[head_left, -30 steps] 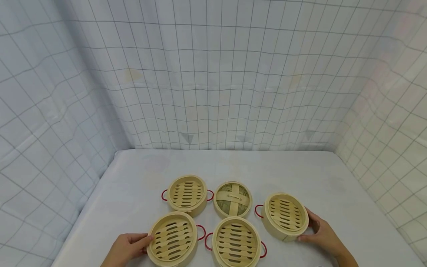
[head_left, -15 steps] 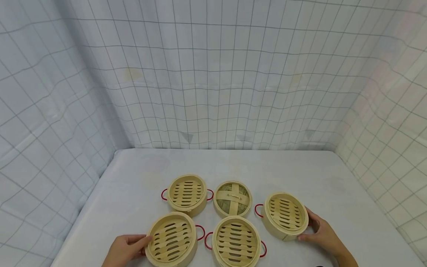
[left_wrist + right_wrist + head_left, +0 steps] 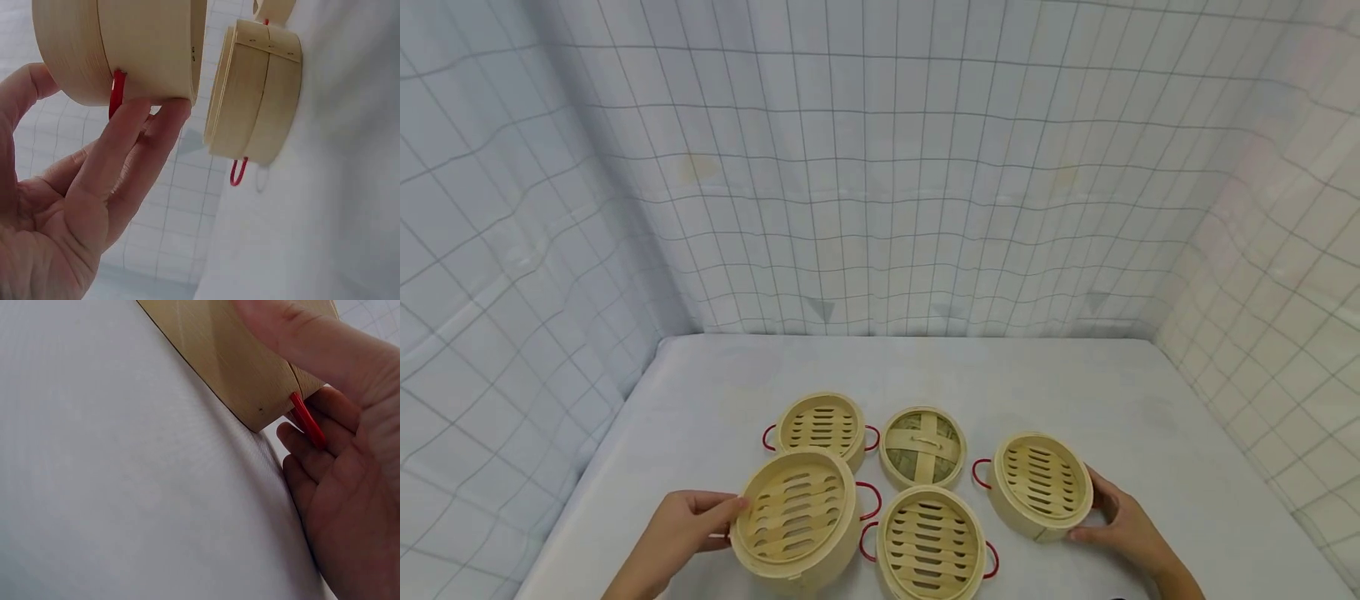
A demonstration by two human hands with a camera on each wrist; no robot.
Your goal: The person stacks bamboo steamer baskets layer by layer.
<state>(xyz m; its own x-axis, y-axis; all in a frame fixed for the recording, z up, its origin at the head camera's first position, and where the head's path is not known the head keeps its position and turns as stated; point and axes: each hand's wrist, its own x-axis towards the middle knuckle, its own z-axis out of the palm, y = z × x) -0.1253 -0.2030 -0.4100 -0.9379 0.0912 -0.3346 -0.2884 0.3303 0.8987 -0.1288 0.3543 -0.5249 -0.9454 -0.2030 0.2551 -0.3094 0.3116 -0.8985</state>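
My left hand holds a round bamboo steamer basket by its left side, thumb on the rim. In the left wrist view this basket is raised off the table, with fingers under its side by a red handle. On the right, my right hand grips a second steamer basket, which sits on the table. The right wrist view shows the thumb against that basket's wall and the other fingers behind it, around the red handle.
A steamer basket stands behind the raised one, partly covered by it. Another basket is at the front middle. Behind it lies a woven steamer lid. White cloth covers the table; gridded curtains enclose it.
My left hand has lifted its steamer basket off the table, moving it up and slightly to the right. The right hand and its basket have stayed put.
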